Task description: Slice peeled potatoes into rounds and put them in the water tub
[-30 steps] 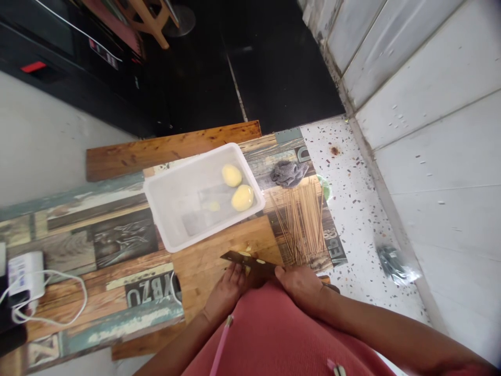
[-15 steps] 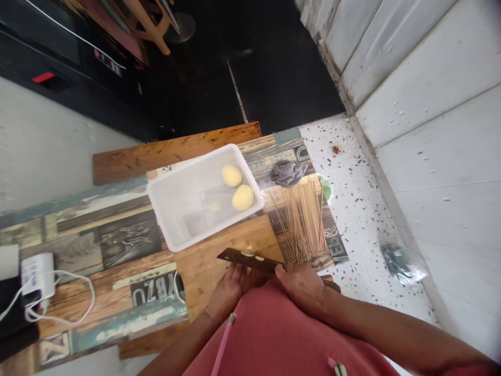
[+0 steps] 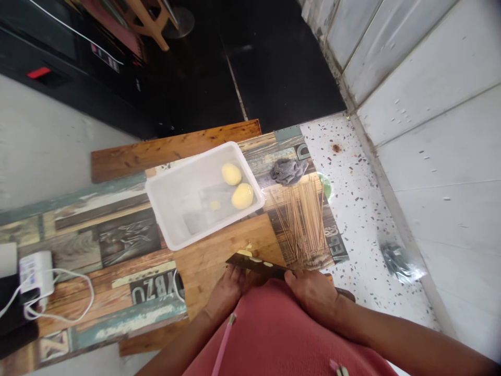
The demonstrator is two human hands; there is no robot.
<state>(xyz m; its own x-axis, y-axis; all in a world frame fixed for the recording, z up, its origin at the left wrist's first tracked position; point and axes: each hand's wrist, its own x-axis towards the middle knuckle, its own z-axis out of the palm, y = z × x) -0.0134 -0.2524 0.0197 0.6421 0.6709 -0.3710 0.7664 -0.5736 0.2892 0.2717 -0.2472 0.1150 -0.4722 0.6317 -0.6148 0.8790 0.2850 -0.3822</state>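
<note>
My right hand [image 3: 311, 292] is closed round the handle of a dark, broad kitchen knife [image 3: 270, 270], its blade slanting over the wooden cutting board [image 3: 211, 261] close to my body. Pale slices cling to the blade, and a few yellow potato slices [image 3: 245, 253] lie along its far edge. My left hand [image 3: 227, 287] presses down beside the blade with bent fingers, closed on a potato piece that is mostly hidden by the hand and knife. Two peeled potatoes [image 3: 242, 196] sit in the white plastic tub [image 3: 178, 241] beyond the board.
Many thin wooden skewers [image 3: 311, 214] lie right of the board, with a grey cloth [image 3: 288, 171] behind them. A white power adapter with cables [image 3: 37, 274] is at the left. A tiled wall [image 3: 438, 130] bounds the right side; a plastic bag [image 3: 399, 263] lies beside it.
My right hand and the knife have shifted right and slightly toward my body. My left hand has stayed nearly in place. The tub and potatoes have not moved.
</note>
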